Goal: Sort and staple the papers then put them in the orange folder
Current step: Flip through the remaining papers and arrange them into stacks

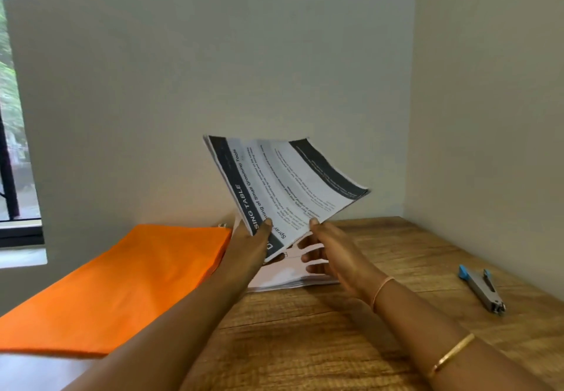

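Room: a plain pale wall corner (409, 116) stands behind a wood-grain tabletop (396, 253).
Window: a dark-framed window (12, 116) shows at the far left, with blurred greenery outside.
Orange folder: the orange folder (122, 283) lies flat and closed on the left part of the tabletop, its far right corner just beside the left hand.
Left hand: the left hand (250, 244) grips the lower corner of the printed sheets, thumb pressed on the printed face.
Printed sheets: the printed sheets (283, 183), a few pages fanned together, are raised above the tabletop and tilted up toward the wall, with dark header bands and the words "Small Grooming Tools" readable.
Right hand: the right hand (329, 253) has its thumb tip at the sheets' lower edge and its fingers spread straight beneath; whether it actually pinches them I cannot tell.
Paper stack: a white paper stack (283, 280) lies flat under both hands, against the folder's right edge.
Wrist: a gold bangle (451, 357) circles the right forearm.
Stapler: a grey stapler (482, 288) with blue ends lies at the right, well apart from the papers.
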The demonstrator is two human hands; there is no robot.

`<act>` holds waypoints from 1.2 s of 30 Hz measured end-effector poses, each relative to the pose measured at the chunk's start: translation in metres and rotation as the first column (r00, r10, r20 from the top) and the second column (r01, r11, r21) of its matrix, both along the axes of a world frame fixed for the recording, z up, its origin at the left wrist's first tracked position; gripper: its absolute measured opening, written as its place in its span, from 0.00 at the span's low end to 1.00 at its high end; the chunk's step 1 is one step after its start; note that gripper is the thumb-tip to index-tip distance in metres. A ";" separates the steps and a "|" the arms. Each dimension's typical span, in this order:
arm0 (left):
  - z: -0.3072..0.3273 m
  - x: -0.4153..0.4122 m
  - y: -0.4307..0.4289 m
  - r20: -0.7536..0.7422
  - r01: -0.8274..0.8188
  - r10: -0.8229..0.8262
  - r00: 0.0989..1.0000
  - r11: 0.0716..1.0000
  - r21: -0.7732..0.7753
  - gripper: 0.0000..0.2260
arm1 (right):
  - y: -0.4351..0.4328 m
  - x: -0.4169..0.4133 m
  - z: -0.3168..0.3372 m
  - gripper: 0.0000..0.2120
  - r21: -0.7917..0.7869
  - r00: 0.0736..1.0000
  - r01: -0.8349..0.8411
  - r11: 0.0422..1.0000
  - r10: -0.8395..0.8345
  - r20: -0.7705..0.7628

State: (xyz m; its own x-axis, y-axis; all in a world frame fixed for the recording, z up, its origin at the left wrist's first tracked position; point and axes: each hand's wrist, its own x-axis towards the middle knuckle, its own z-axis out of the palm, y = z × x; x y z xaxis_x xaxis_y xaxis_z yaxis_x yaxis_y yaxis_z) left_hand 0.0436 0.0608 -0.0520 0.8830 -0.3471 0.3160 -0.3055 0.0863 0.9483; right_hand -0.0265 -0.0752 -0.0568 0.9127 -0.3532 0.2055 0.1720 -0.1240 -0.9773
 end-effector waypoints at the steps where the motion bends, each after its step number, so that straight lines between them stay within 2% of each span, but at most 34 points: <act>1: -0.003 -0.002 -0.002 0.008 0.025 -0.025 1.000 0.999 0.020 0.14 | -0.003 0.001 -0.001 0.14 0.021 0.999 0.031 0.999 -0.031 0.021; 4: -0.006 -0.007 -0.004 -0.033 0.123 -0.122 0.992 0.992 0.033 0.08 | -0.009 0.004 0.000 0.11 0.158 0.993 0.091 0.983 -0.101 0.054; 6: -0.005 -0.006 -0.004 -0.059 0.146 -0.147 0.987 0.989 -0.022 0.07 | -0.013 0.005 0.001 0.10 0.213 0.991 0.108 0.971 -0.123 0.059; 9: 0.001 0.002 0.004 -0.106 0.098 -0.119 0.987 0.977 -0.187 0.06 | -0.021 0.002 0.003 0.11 0.197 0.986 0.135 0.971 -0.151 0.071; 12: 0.007 0.021 0.017 -0.218 -0.009 -0.071 0.973 0.937 -0.349 0.06 | -0.030 -0.002 0.005 0.12 0.148 0.974 0.195 0.970 -0.209 0.086; 14: 0.009 0.033 0.025 -0.238 -0.017 -0.081 0.968 0.924 -0.382 0.08 | -0.034 -0.002 0.006 0.12 0.106 0.965 0.238 0.965 -0.248 0.086; 17: 0.006 0.043 0.034 -0.166 0.003 -0.041 0.985 0.975 -0.224 0.12 | -0.042 0.000 0.007 0.12 -0.024 0.933 0.346 0.938 -0.341 0.115; 20: 0.000 0.043 0.033 0.071 -0.082 0.075 0.995 0.990 0.115 0.12 | -0.043 -0.001 0.007 0.11 -0.133 0.897 0.427 0.895 -0.400 0.186; 22: -0.002 0.037 0.027 0.233 -0.138 0.078 0.969 0.958 0.253 0.12 | -0.042 -0.002 0.007 0.10 -0.192 0.882 0.453 0.871 -0.406 0.239; 25: -0.004 0.027 0.018 0.405 -0.187 0.068 0.912 0.947 0.261 0.12 | -0.040 -0.001 0.007 0.10 -0.252 0.856 0.493 0.833 -0.413 0.310; 31: -0.005 0.020 0.012 0.560 -0.203 0.079 0.824 0.965 0.163 0.14 | -0.038 -0.001 0.009 0.10 -0.216 0.786 0.558 0.802 -0.427 0.447; 34: -0.013 0.020 0.009 0.575 -0.225 0.041 0.817 0.941 0.253 0.15 | -0.039 -0.001 0.005 0.10 -0.297 0.804 0.552 0.780 -0.402 0.439; 36: -0.018 0.020 0.009 0.519 -0.229 0.007 0.855 0.902 0.365 0.17 | -0.041 0.002 0.002 0.09 -0.387 0.849 0.513 0.766 -0.386 0.361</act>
